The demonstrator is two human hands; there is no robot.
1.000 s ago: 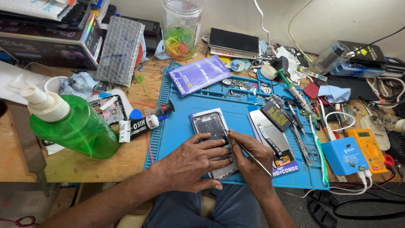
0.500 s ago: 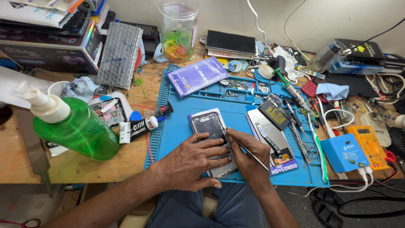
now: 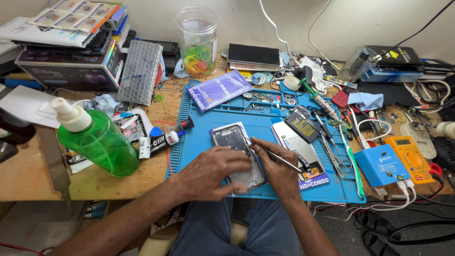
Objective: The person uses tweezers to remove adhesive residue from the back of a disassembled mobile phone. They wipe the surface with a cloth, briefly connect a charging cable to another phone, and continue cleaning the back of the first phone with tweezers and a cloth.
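left hand (image 3: 215, 171): lower centre of frame, palm down, fingers spread flat over the opened phone (image 3: 235, 154), pinning its lower half
right hand (image 3: 277, 170): just right of the left hand, fingers pinched narrow round a thin metal tool (image 3: 275, 155); tool tip touches the phone's right edge
opened phone: back off, dark insides showing, lies on the blue mat (image 3: 199, 142), centre of frame
blue mat: on the wooden table (image 3: 28, 178), covers centre to lower right
green bottle (image 3: 97, 142): left of frame, tilted, pump top, well apart from the hands
glue tube (image 3: 163, 140): between bottle and mat, overlapping the mat's left edge
purple pouch (image 3: 218, 90): upper part of mat
clear jar (image 3: 197, 40): upper centre, coloured bands inside
scissors (image 3: 334, 156): right of the right hand, on mat
orange multimeter (image 3: 410, 151): right edge
blue box (image 3: 381, 165): just left of the multimeter
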